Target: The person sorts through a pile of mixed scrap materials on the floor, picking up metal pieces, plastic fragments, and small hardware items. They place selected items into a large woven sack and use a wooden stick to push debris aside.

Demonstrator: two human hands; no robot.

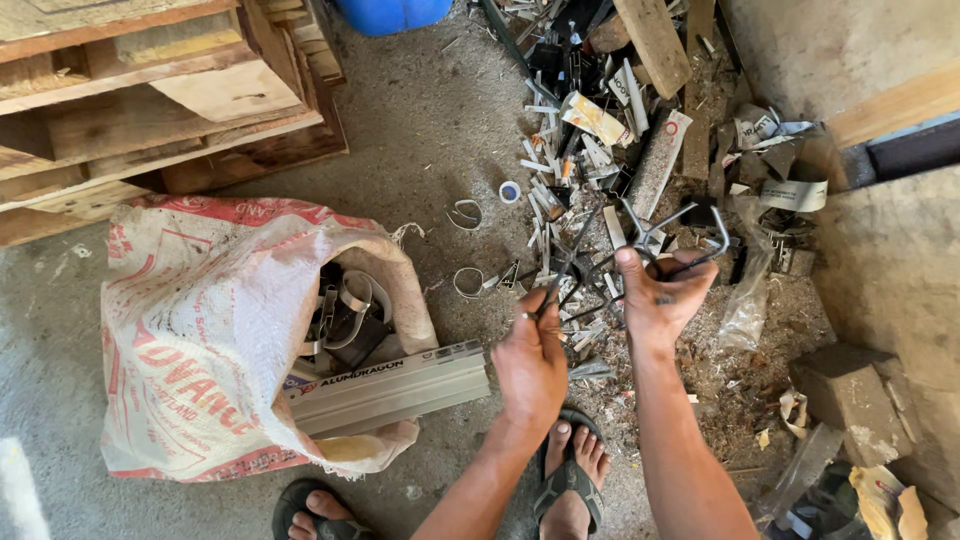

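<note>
1. While both hands meet over the scrap heap [600,150], the left hand [530,360] pinches thin dark metal rods [580,262].
2. Right hand [655,295] is closed around bent wire hooks [690,225], touching those rods.
3. Left of the hands, a woven sack [200,340] holds an aluminium profile [390,385].

Daylight, bright and even across frame. Sun patch blown out at lower left edge on concrete floor [430,130]. White sack [200,340] near overexposed on top face. Soft short shadows under pallet [150,90] at upper left; sack mouth dark. Focus sharp at centre. Wide-angle stretch at corners. Slight softness at lower right edge.
</note>
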